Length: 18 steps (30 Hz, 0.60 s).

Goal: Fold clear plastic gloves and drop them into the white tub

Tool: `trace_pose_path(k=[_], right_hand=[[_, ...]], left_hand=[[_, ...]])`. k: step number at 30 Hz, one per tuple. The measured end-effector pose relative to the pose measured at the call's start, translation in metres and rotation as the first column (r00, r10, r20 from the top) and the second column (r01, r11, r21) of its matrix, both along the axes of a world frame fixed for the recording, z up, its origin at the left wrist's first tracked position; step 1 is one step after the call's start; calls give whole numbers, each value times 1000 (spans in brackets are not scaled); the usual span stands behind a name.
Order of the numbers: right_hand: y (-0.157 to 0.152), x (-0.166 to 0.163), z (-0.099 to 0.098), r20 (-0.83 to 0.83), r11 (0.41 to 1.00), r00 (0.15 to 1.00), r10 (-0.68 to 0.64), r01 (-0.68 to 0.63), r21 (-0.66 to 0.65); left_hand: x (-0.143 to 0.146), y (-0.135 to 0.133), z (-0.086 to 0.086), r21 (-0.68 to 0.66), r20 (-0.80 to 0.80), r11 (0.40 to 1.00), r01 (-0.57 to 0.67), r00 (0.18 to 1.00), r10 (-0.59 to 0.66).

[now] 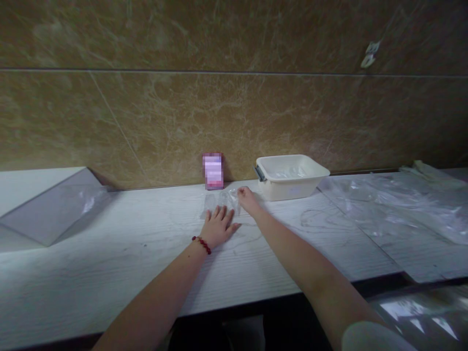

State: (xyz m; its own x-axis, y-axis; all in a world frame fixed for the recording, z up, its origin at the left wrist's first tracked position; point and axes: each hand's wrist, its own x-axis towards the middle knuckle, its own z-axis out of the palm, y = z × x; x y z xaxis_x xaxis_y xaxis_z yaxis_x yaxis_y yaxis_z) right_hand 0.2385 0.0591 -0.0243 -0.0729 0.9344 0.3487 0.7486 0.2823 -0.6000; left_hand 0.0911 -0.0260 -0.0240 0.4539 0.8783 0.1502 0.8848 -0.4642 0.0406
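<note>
A clear plastic bag (216, 199) lies flat on the pale wood-grain table (153, 273), just in front of a phone. My left hand (218, 228), with a red bead bracelet (202, 244) on its wrist, rests on the bag's near edge with fingers spread. At the bag's right end, my right hand (247, 199) is closed with the fingertips pinched on its edge. What the bag contains, if anything, cannot be made out. The phone (214, 171) leans upright against the wall, its screen lit and blurred.
Right of my hands stands a cream plastic bin (292, 187) with clear plastic inside and a grey handle. Loose clear plastic sheets (395, 204) cover the table's right side. A white box (47, 209) sits at the left. A brown marbled wall (164, 122) rises behind.
</note>
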Motion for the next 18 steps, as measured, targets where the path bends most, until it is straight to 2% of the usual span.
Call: trace_pose_path(k=[1,3,5,7,9,11,18], right_hand=[[-5,1,4,41,999,999,5,-7,47],[-16,3,13,174,986,980,97,-119,117],[-28,6,21,341,953,905,253,-295,75],[-39,8,28,466,923,812,351,-384,-27],[-47,10,34,552,908,734,396,-404,-114],[-53,12,37,598,906,690,407,-390,-166],[-61,14,35,592,900,687,421,-396,-181]], left_hand=[[0,0,0,-3,-5,1000,-2,1000,2],[0,1,-1,-13,-14,1000,-7,1000,6],[0,1,-1,-25,-17,1000,-7,1000,7],[-1,2,-1,-39,-15,999,-2,1000,2],[-2,2,0,-46,-11,999,2,1000,-2],[-3,2,1,-53,-9,999,2,1000,-2],[-5,4,3,-84,19,996,26,1000,-25]])
